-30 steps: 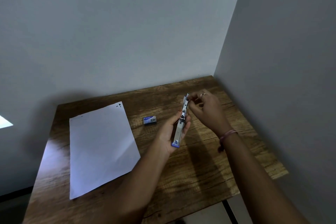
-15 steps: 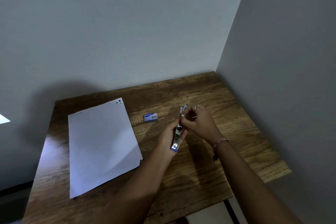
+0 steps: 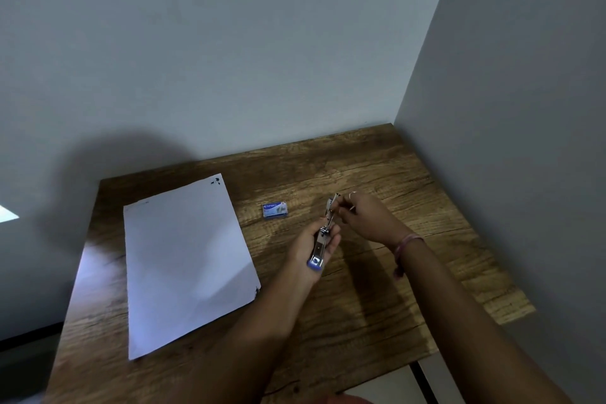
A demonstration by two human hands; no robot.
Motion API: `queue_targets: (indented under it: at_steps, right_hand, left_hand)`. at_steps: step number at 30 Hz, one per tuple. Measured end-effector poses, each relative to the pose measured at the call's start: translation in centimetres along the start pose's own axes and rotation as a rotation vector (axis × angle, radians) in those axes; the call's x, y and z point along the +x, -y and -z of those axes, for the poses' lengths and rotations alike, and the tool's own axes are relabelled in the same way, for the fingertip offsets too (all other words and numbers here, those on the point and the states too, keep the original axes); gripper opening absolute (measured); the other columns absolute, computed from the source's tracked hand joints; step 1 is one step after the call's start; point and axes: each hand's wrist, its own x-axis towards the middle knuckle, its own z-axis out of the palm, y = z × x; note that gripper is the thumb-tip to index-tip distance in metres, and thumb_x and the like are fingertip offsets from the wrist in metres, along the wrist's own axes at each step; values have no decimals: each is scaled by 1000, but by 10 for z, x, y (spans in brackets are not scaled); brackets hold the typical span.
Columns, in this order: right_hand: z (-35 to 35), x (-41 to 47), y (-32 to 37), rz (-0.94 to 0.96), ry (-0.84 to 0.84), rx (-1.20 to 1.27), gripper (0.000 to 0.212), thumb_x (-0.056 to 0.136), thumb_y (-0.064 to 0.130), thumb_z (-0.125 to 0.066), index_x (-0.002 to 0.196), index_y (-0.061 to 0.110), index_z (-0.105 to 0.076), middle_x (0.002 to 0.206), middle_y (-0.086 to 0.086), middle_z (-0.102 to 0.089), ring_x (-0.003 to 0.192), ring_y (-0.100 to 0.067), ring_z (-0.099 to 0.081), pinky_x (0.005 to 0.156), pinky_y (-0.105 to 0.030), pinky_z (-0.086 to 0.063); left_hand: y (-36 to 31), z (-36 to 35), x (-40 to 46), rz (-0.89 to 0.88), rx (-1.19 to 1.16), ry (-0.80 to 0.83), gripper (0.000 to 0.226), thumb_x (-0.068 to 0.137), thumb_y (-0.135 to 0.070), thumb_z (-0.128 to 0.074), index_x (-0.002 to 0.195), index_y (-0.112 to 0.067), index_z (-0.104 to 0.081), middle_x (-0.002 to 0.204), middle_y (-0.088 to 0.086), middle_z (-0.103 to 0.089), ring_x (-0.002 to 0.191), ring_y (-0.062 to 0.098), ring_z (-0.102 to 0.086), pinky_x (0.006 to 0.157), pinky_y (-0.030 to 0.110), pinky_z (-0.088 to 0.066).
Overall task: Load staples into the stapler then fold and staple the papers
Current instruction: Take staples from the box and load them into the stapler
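- Grey walls (image 3: 229, 59) meet in a corner at the right, and the wood-grain counter (image 3: 377, 305) is pushed into that corner.
- White papers (image 3: 187, 259) lie flat on the counter's left half, in what looks like a thin stack, with small dark marks at the far right corner and a slightly curled near right corner.
- Both forearms reach in from the near edge, over the middle of the counter and to the right of the papers.
- Left hand (image 3: 311, 246) is palm up with its fingers curled around the lower body of the stapler (image 3: 323, 236), gripping it above the counter.
- Right hand (image 3: 367, 220) pinches at the stapler's far upper end with thumb and fingertips; I cannot tell whether a strip of staples sits between them. A ring shows on one finger and a pink band (image 3: 406, 244) sits on that wrist.
- That stapler is silver with a blue near end, opened out long and pointing away from the person.
- Small blue staple box (image 3: 275, 209) rests on the counter between the papers and the hands, apart from both.
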Motion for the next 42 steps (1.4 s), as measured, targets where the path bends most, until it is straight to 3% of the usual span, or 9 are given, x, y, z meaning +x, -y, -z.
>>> queue_targets:
  at_steps: [4, 10, 14, 21, 25, 29, 34, 38, 42]
  right_hand:
    - [-6, 1, 3, 37, -53, -163, 25, 91, 6, -49, 107, 7, -67, 107, -12, -66, 99, -25, -60, 85, -32, -46]
    - [-4, 1, -4, -2, -80, 53, 19, 88, 8, -54, 99, 14, -68, 98, -1, -71, 88, -17, -65, 82, -30, -51]
    - [-4, 0, -7, -21, -100, 153, 21, 88, 12, -58, 107, 13, -65, 95, 2, -69, 81, -11, -65, 75, -22, -51]
    - [-5, -2, -13, -17, -166, 221, 16, 88, 6, -59, 99, 13, -67, 98, 1, -69, 84, -13, -66, 75, -19, -50]
    - [-3, -5, -13, 8, -271, 206, 14, 90, 12, -58, 98, 22, -62, 86, 13, -64, 70, 3, -62, 64, -14, -47]
    - [0, -4, -10, 27, -281, 104, 16, 91, 19, -56, 104, 22, -64, 94, 7, -67, 77, -6, -62, 69, -26, -51]
    - [4, -2, -5, 0, -274, -11, 15, 90, 22, -55, 100, 26, -64, 90, 8, -68, 70, -8, -61, 64, -29, -50]
    - [5, 0, -2, -21, -252, 27, 11, 88, 18, -56, 93, 24, -64, 84, 4, -69, 69, -13, -65, 65, -33, -54]
    - [2, 0, -1, -26, -207, 141, 8, 86, 12, -58, 86, 19, -63, 91, -2, -70, 79, -19, -66, 76, -39, -55]
  left_hand:
    - [-6, 0, 2, 1, -6, -27, 13, 93, -9, -55, 89, 1, -63, 78, 12, -65, 53, 14, -68, 55, 25, -57]
    - [-6, -3, 2, 3, 8, -24, 13, 91, -9, -57, 88, 3, -63, 74, 12, -67, 53, 14, -68, 56, 25, -57]
    - [-9, -5, 2, -11, 11, -21, 14, 92, -10, -58, 93, 3, -63, 75, 13, -67, 53, 14, -68, 57, 25, -58]
    - [-8, -8, -1, -35, 19, 15, 15, 93, -11, -56, 94, 2, -63, 80, 13, -65, 55, 13, -67, 58, 23, -57]
    - [-7, -12, -3, -43, 32, 25, 16, 92, -12, -58, 97, 3, -63, 79, 13, -67, 56, 13, -68, 60, 23, -57]
    - [-7, -12, -3, -47, 50, 24, 15, 91, -12, -59, 92, 2, -65, 72, 12, -69, 56, 14, -69, 58, 24, -57]
    - [-8, -11, -2, -47, 69, 30, 16, 91, -13, -59, 91, 2, -65, 68, 11, -71, 57, 14, -69, 57, 24, -58]
    - [-8, -10, -1, -54, 96, 18, 16, 90, -14, -61, 94, 1, -66, 68, 10, -71, 58, 14, -70, 59, 25, -58]
    - [-7, -8, -2, -57, 109, 10, 14, 90, -14, -61, 93, -1, -66, 68, 10, -71, 58, 14, -69, 60, 24, -58]
